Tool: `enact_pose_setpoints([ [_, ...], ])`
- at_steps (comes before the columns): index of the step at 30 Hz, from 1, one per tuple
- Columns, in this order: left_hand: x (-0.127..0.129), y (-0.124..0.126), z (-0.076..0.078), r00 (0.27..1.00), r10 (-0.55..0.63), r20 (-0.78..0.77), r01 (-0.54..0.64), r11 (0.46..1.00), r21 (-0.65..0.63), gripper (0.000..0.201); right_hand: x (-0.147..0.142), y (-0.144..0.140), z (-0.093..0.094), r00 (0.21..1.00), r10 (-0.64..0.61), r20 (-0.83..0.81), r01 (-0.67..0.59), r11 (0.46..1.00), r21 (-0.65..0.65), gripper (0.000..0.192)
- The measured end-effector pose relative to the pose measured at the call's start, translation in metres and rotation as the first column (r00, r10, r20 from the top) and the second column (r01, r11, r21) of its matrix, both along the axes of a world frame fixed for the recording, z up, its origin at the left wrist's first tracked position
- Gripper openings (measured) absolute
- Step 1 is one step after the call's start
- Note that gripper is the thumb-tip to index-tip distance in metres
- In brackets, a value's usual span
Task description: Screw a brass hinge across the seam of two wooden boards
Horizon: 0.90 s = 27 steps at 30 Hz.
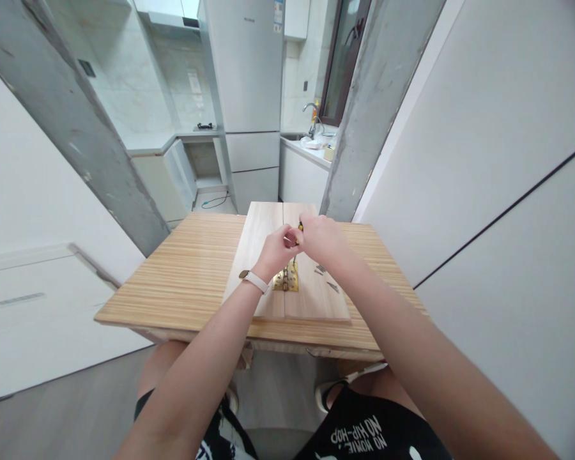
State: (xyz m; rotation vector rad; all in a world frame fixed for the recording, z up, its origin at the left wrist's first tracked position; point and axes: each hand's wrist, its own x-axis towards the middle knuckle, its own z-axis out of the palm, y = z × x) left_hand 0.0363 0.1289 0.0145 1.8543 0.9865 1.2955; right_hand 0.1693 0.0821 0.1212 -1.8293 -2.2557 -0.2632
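Two pale wooden boards (263,255) lie side by side on a striped wooden table (186,275). A brass hinge (286,280) spans the seam between them. My right hand (319,237) grips a yellow-and-black screwdriver (299,227) held upright over the hinge. My left hand (280,249), with a white wristband, pinches the screwdriver's shaft just above the hinge. The tip is hidden behind my fingers. A few loose screws (323,271) lie on the right board beside the hinge.
Two grey pillars (364,108) flank the table's far side. Beyond them stand a fridge (249,96), kitchen counters and a sink with a tap (311,121). A white wall (483,160) runs close along the right. My knees are under the table's near edge.
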Motion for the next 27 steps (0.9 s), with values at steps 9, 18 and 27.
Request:
enact_pose_setpoints([
  [9,-0.005,0.001,0.002,0.976,-0.213,0.032,0.214,0.977,-0.019,0.027,0.011,0.009,0.002,0.975,0.222,-0.012,-0.222,0.968,-0.121,0.017],
  [18,-0.003,0.002,0.001,0.985,-0.155,0.075,0.158,0.987,-0.034,0.015,0.023,0.006,0.0,0.926,0.349,-0.143,-0.368,0.92,-0.136,0.03],
  [27,0.002,-0.006,0.007,0.992,0.089,-0.089,-0.082,0.993,0.083,0.013,0.004,-0.003,-0.002,0.999,0.012,-0.031,-0.013,1.0,-0.021,0.033],
])
